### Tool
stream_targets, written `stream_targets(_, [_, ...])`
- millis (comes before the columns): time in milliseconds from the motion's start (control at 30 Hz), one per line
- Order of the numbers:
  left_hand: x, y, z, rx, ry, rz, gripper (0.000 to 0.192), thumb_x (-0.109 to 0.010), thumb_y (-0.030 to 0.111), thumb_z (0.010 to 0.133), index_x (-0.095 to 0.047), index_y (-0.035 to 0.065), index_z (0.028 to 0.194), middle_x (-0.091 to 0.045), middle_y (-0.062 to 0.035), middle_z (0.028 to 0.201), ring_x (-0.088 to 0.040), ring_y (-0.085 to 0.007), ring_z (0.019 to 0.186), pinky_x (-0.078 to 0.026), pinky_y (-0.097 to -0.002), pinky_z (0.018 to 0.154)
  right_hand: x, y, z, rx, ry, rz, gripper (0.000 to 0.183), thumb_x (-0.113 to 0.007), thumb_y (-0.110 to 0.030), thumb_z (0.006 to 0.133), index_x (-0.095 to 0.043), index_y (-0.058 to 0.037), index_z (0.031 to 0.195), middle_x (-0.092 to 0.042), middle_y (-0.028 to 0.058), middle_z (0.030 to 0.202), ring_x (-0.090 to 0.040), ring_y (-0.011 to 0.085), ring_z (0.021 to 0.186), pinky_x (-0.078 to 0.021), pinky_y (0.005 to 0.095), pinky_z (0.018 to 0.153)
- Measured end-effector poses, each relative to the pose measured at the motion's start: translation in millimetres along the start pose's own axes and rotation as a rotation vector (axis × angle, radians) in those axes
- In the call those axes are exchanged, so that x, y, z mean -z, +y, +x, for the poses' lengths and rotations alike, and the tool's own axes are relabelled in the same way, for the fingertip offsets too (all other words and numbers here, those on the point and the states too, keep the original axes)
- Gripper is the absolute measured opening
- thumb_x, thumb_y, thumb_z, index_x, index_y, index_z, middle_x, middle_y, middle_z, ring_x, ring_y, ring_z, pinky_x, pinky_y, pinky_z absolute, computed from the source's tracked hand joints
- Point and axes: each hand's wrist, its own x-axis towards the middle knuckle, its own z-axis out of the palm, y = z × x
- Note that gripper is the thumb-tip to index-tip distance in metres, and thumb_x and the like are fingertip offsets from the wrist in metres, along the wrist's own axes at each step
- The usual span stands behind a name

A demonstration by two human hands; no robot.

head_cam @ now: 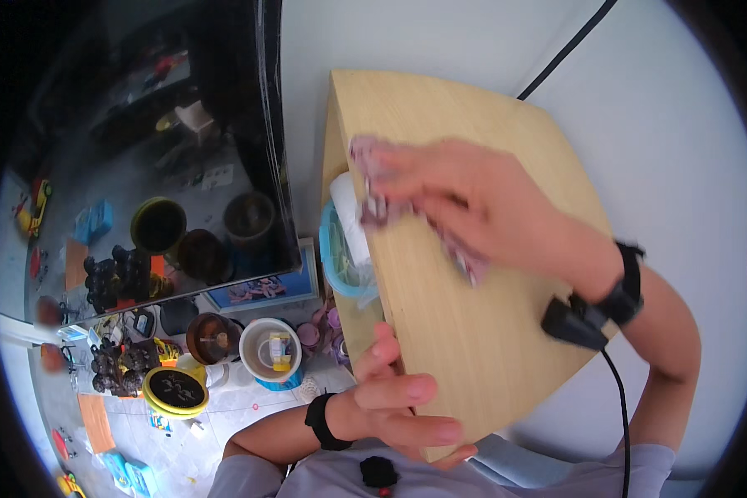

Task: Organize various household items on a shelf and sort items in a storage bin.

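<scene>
My right hand (473, 199), blurred, presses a crumpled pinkish patterned cloth (380, 162) on the top of a light wood shelf unit (467, 355). The cloth lies along the left edge of that top, and one end of it sticks out beneath my palm. My left hand (392, 404) grips the near left corner of the unit, fingers spread over the edge onto the top. Under the top, inside the open side, a light blue plastic basket (327, 261) holds a white roll (352, 218); the top hides part of both.
A large black television (162, 155) stands close on the left and mirrors the room. Below it are a picture frame (305, 280), a white pot (267, 327), a brown pot (208, 339) and a yellow-rimmed pot (174, 389). A black cable (566, 50) runs along the wall.
</scene>
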Motion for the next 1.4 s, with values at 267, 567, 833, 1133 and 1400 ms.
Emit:
stream_targets(267, [-11, -1, -6, 0.011, 0.228, 0.066, 0.069, -0.066, 0.044, 0.078, -0.035, 0.0273, 0.137, -0.033, -0.0085, 0.141, -0.020, -0.0410, 0.137, -0.012, -0.0552, 0.113, -10, -97, -99, 0.240, -0.075, -0.160, 0.021, -0.065, -0.010, 0.079, -0.067, -0.0091, 0.100, -0.062, 0.0082, 0.117, -0.061, 0.0233, 0.108, -0.0526, 0.0332, 0.082])
stream_targets(567, [30, -2, -8, -0.062, -0.307, 0.110, 0.071, -0.052, 0.062, 0.085, -0.030, 0.0257, 0.143, -0.034, -0.0100, 0.139, -0.025, -0.0398, 0.135, -0.021, -0.0560, 0.112, 47, -97, -131, -0.029, -0.081, 0.195, 0.023, -0.052, -0.005, 0.086, -0.064, -0.0037, 0.105, -0.066, 0.0090, 0.101, -0.066, 0.0197, 0.086, -0.0523, 0.0263, 0.075])
stream_targets(833, [34, 5, 12, -0.025, -0.464, 0.211, 0.090, -0.049, 0.069, 0.082, -0.022, 0.0095, 0.144, -0.030, -0.0194, 0.140, -0.024, -0.0419, 0.135, -0.018, -0.0539, 0.111, 46, -21, -88, -0.660, 0.037, 0.163, 0.032, -0.045, 0.003, 0.084, -0.065, -0.0061, 0.108, -0.068, 0.0039, 0.094, -0.061, 0.0126, 0.078, -0.0502, 0.0296, 0.069])
stream_targets(1133, [43, 12, -7, 0.127, -0.418, 0.222, 0.070, -0.049, 0.047, 0.093, -0.014, 0.0203, 0.148, -0.031, -0.0168, 0.142, -0.032, -0.0442, 0.131, -0.030, -0.0539, 0.106, -33, -128, -135, 0.134, 0.142, -0.199, 0.014, -0.071, -0.013, 0.072, -0.069, -0.0144, 0.086, -0.066, 0.0004, 0.108, -0.057, 0.0128, 0.085, -0.0433, 0.0243, 0.059])
stream_targets(1400, [26, -11, 9, -0.176, -0.378, 0.063, 0.082, -0.044, 0.062, 0.089, -0.012, 0.0171, 0.149, -0.014, -0.0205, 0.152, -0.031, -0.0378, 0.135, -0.034, -0.0508, 0.107, -11, -123, -175, 0.069, 0.110, -0.193, 0.012, -0.070, -0.011, 0.067, -0.064, -0.0094, 0.077, -0.066, 0.0021, 0.105, -0.056, 0.0153, 0.085, -0.0444, 0.0267, 0.060])
